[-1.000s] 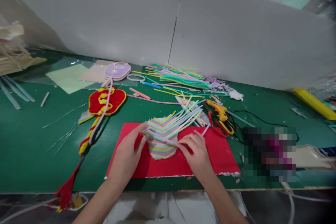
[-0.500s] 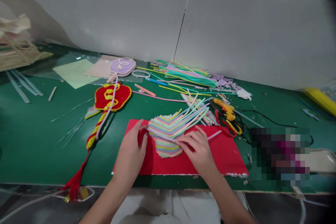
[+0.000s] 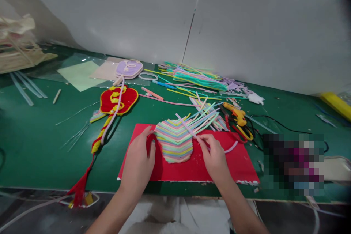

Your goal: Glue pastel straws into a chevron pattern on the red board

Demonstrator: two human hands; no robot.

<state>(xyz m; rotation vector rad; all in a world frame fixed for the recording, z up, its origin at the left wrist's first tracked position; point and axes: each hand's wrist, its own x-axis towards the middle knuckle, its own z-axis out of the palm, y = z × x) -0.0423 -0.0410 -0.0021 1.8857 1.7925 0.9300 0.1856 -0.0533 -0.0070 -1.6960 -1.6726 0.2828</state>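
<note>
A striped pastel piece made of chenille stems [image 3: 175,146], laid side by side in a V pattern, rests on a red sheet [image 3: 230,164]. Loose stem ends fan out from its upper right side. My right hand [image 3: 215,155] pinches a lilac chenille stem [image 3: 187,127], one end slanting up over the piece and the other curving out to the right. At the piece's left edge is my left hand [image 3: 138,157], open, thumb apart from the fingers, fingertips touching or very near the edge.
Left of the sheet lies a red and yellow fan-shaped ornament [image 3: 119,100] with a tassel. Behind are a lilac fan shape [image 3: 128,68] and a heap of chenille stems [image 3: 200,78]. An orange glue gun [image 3: 236,113] and red-handled scissors [image 3: 237,135] lie to the right.
The lilac stem lay across the piece between both hands; its left end has come free and swung up. My right hand has moved right with it. My left hand stays at the edge.
</note>
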